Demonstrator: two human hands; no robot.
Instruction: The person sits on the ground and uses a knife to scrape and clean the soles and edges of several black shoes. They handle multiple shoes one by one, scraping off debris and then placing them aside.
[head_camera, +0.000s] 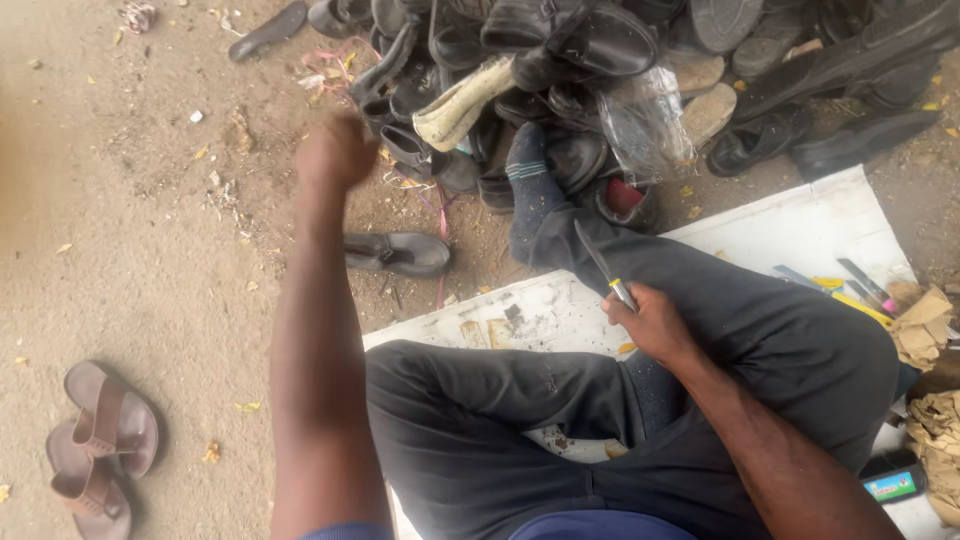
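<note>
My left hand is stretched far forward over the dirt, fingers curled in, blurred; whether it holds anything I cannot tell. It hovers just left of a heap of worn black shoes. A single dark shoe lies on the ground below that hand. My right hand rests on my dark-trousered leg and grips a long thin knife, blade pointing up and away. My socked foot reaches into the shoe heap.
I sit on a white board on sandy ground. Several small tools lie on the board at right, beside crumpled brown paper. A pair of brown sandals lies at lower left. A clear plastic bag rests on the shoes.
</note>
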